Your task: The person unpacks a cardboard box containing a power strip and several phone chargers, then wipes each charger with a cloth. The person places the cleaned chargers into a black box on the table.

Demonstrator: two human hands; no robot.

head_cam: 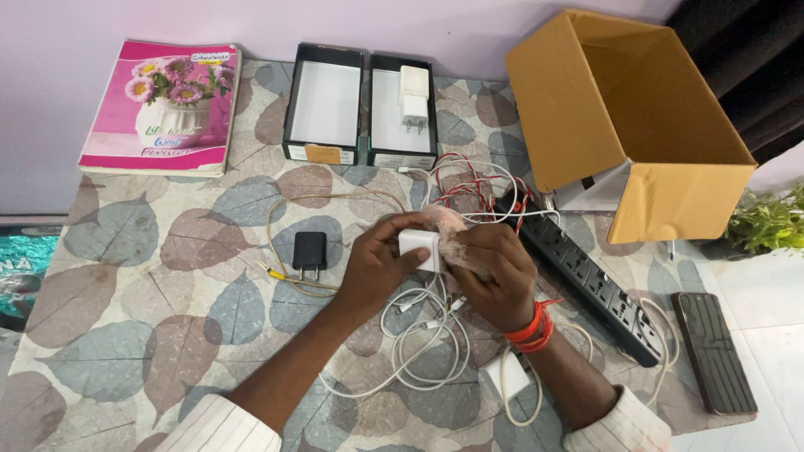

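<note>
My left hand and my right hand meet at the middle of the table, both gripping a small white charger block. My right hand also presses a pale pink cloth against the block's right side. White cables lie coiled on the table right below my hands. A black plug adapter rests just left of my left hand, beside a thin beige cable. Another white charger lies by my right forearm.
Two open black box halves stand at the back, the right one holding a white plug adapter. A pink notebook lies back left. An open cardboard box, a black power strip, red-and-white wires and a phone sit right.
</note>
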